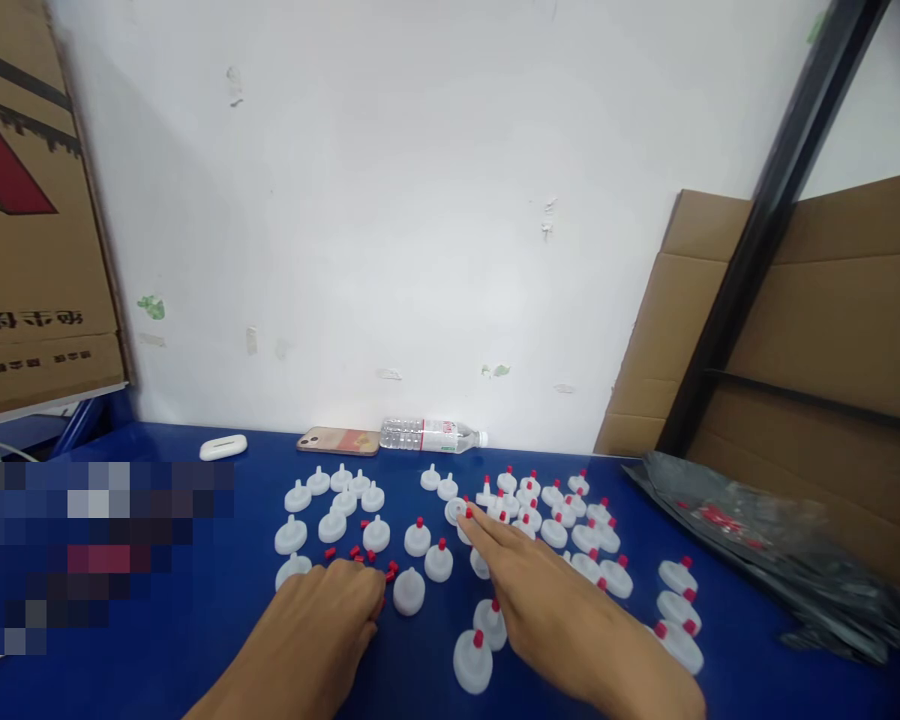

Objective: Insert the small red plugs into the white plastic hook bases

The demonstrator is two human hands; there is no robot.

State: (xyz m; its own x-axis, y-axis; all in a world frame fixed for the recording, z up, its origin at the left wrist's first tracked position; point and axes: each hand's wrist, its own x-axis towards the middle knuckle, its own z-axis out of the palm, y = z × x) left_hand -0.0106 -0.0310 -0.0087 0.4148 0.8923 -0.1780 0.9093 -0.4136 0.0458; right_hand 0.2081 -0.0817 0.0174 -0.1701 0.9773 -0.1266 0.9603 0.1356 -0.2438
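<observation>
My right hand (544, 595) reaches forward with its fingers close together, their tips on a tilted white nozzle cap (454, 511); the thumb is hidden below. My left hand (334, 615) is curled palm down beside several small red tips (357, 553); its fingertips are hidden, so what they pinch cannot be made out. Between the hands stands a bare white nozzle cap (409, 592). Around my right hand are several white caps with red tips (473, 662). A group of white caps without red tips (333, 525) lies beyond my left hand.
Along the wall lie a white case (223, 447), a phone (337, 441) and a plastic bottle (431, 435). At right is a dark plastic bag (780, 560) with red tips on it. Cardboard (667, 310) leans behind it. A carton (41, 230) stands at left on the blue table (217, 580) side.
</observation>
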